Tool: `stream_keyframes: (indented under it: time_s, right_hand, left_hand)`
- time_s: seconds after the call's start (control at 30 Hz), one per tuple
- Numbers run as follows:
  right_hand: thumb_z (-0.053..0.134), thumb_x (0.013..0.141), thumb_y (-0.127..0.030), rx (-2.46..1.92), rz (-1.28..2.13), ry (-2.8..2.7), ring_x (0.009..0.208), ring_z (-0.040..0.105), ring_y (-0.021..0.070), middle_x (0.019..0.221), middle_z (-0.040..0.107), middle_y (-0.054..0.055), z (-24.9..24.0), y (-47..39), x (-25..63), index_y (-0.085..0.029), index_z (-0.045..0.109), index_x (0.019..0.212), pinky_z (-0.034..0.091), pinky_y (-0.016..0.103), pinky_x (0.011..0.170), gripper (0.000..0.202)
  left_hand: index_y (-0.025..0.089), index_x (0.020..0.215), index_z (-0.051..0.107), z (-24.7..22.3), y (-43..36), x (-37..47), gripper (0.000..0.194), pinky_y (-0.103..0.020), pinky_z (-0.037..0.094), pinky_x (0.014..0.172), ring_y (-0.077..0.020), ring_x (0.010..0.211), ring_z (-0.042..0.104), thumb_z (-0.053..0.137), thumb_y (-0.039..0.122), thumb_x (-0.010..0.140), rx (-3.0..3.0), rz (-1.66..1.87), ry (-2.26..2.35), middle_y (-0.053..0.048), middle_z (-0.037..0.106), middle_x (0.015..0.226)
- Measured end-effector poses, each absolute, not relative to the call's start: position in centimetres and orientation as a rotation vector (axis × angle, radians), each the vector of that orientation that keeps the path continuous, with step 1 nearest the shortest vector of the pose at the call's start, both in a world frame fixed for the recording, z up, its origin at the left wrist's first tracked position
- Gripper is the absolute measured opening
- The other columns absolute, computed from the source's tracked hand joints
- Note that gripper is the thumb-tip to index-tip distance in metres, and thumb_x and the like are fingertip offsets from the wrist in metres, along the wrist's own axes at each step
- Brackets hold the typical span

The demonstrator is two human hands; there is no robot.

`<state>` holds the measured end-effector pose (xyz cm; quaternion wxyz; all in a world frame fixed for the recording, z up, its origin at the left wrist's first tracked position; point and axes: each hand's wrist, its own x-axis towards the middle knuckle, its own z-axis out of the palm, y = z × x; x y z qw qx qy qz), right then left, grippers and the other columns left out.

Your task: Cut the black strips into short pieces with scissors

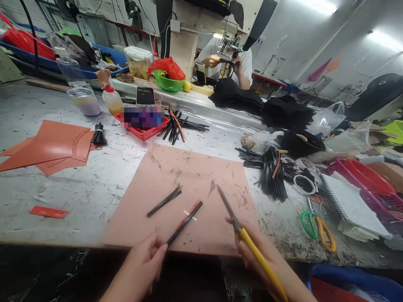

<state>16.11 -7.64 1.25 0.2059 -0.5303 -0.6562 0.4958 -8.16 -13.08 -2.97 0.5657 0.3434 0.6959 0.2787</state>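
Note:
My left hand (150,256) pinches the near end of a black strip (185,223), which lies beside a reddish piece with a small white strip across it. My right hand (256,247) is wrapped round yellow-handled scissors (232,214). Their blades point up and away over the pinkish board (220,165) and look closed. A few thin black strips (164,201) lie on the board, left of the held strip. Small dark scraps (213,184) are near the scissors' tip.
Orange sheets (59,144) and a red piece (48,212) lie at left. A red basket (145,133) and loose black strips (176,126) stand behind the board. Black strip bundles (273,174), green-and-orange scissors (317,228) and a notebook (355,205) are at right. A person works at a machine (231,46).

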Motion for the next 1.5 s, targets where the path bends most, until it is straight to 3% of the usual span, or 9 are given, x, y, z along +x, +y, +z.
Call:
stream_keyframes:
  time_s: [0.23,0.37,0.6,1.17,1.5]
  right_hand:
    - [0.038,0.084,-0.056,-1.23,1.552,-2.294,0.078,0.059,0.0223,0.086,0.064,0.007,0.2,-9.6,15.9,-0.022,0.058,0.109,0.045,0.029,0.07,0.047]
    - [0.035,0.083,-0.056,-1.188,1.564,-2.439,0.07,0.059,0.0217,0.077,0.065,0.007,-0.2,-9.5,15.3,-0.022,0.059,0.106,0.046,0.027,0.063,0.047]
    - [0.042,0.085,-0.047,-1.196,1.66,-2.412,0.074,0.058,0.0201,0.079,0.065,0.005,1.2,-9.3,14.2,-0.021,0.058,0.105,0.045,0.026,0.071,0.037]
    - [0.045,0.082,-0.052,-1.201,1.741,-2.227,0.072,0.057,0.0197,0.081,0.064,0.005,-0.4,-9.6,12.9,-0.018,0.062,0.097,0.046,0.027,0.07,0.04]
    - [0.051,0.079,-0.054,-1.187,1.813,-2.122,0.074,0.057,0.0199,0.08,0.064,0.003,-0.4,-8.7,10.8,-0.019,0.064,0.096,0.046,0.027,0.068,0.041]
  left_hand:
    - [0.022,0.063,0.039,-3.2,-12.9,-8.2,0.029,-0.015,0.023,0.029,-0.0046,0.025,0.028,0.045,0.049,0.071,0.787,0.587,1.587,0.012,0.039,0.033]
    - [0.022,0.062,0.039,-3.5,-12.9,-8.1,0.029,-0.015,0.023,0.029,-0.005,0.024,0.029,0.046,0.049,0.071,0.78,0.588,1.58,0.011,0.04,0.033]
    - [0.022,0.062,0.038,-3.2,-13.1,-7.7,0.026,-0.014,0.021,0.028,-0.0045,0.023,0.028,0.045,0.046,0.071,0.755,0.616,1.602,0.011,0.04,0.031]
    - [0.023,0.062,0.037,-2.4,-12.9,-7.7,0.03,-0.015,0.02,0.028,-0.0054,0.024,0.027,0.047,0.05,0.069,0.73,0.599,1.587,0.012,0.038,0.031]
    - [0.022,0.068,0.043,-1.7,-13.3,-10.2,0.025,-0.015,0.024,0.031,-0.0053,0.029,0.028,0.046,0.046,0.075,0.766,0.846,1.602,0.012,0.037,0.037]
